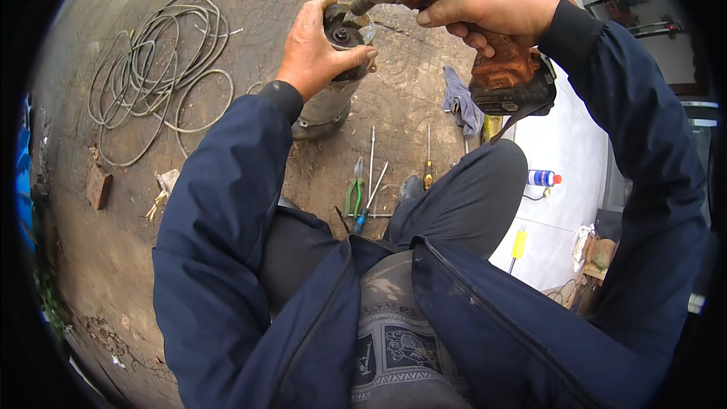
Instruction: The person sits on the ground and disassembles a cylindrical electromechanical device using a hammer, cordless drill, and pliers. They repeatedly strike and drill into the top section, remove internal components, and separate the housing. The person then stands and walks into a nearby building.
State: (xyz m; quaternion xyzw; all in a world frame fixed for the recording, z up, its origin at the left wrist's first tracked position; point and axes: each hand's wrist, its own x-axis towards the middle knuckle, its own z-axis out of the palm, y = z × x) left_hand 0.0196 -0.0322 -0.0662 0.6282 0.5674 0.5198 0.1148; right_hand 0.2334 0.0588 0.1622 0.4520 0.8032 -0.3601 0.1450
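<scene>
Two hands work one spot: my left hand (316, 49) clasps the top of the upright metal cylinder (331, 98) on the ground ahead, while my right hand (485, 9) grips the orange power drill (454, 23), its bit slanting down-left into the cylinder's end.

The cordless drill (454, 7) has scuffed, dusty orange plastic. The motor housing (331, 98) is dull grey metal. The ground (250, 0) is rough and matt.
</scene>
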